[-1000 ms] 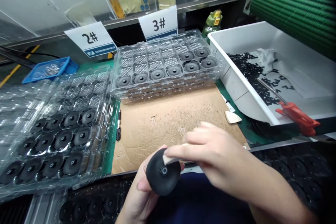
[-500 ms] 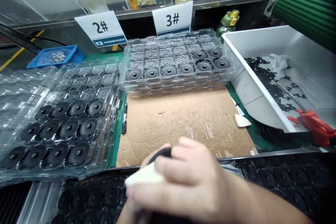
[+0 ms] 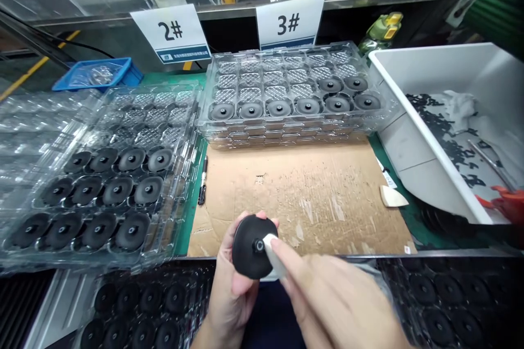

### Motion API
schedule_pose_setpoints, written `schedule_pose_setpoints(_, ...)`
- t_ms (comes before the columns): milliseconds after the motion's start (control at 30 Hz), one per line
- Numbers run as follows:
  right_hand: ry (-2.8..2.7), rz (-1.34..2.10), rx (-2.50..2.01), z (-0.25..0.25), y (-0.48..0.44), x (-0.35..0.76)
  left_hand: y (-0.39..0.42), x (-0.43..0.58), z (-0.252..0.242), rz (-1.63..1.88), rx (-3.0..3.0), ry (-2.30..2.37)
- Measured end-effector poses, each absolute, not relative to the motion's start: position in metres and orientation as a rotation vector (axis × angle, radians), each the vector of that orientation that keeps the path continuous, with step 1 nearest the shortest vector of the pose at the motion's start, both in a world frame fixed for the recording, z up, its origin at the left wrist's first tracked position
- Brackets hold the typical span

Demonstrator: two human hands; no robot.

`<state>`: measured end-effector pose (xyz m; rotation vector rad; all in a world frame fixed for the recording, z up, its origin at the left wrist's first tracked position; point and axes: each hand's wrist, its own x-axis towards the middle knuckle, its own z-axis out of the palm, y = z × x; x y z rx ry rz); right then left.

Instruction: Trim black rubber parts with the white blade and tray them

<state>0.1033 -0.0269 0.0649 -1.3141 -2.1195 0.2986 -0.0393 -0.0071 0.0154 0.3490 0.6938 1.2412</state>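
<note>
Black speaker cone [image 3: 250, 248] pinched by left hand [image 3: 231, 294]; right hand [image 3: 331, 305] pinching white scraper [image 3: 273, 253] (probably light, delicate; best gripped at rim)

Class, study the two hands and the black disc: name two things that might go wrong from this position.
1. The left hand grips the black disc only by its edge above the bench lip, so it might slip.
2. The right hand presses a small white tool beside the disc's centre hub; a slide could mark the face.
</note>
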Motion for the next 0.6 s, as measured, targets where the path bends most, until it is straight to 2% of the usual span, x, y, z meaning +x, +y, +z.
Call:
schedule_pose_setpoints(233, -1.894, 0.807, -1.177, 0.072, -0.015, 0.109, -0.006, -0.035, 0.02, 1.248, 0.282, 0.73)
schedule_pose_setpoints(367, -1.631, 1.15, -1.109, 0.059, -0.011, 0.123, -0.005, -0.036, 0.021, 1.215, 0.276, 0.724)
schedule_pose_setpoints(467, -1.359, 1.123, -1.288, 0.051, -0.008, 0.143, -0.005, -0.036, 0.017, 1.247, 0.298, 0.708)
schedule_pose_setpoints(600, -1.402, 0.777, -1.423, 0.066, -0.009, 0.144, -0.009, -0.029, 0.016, 1.211, 0.293, 0.73)
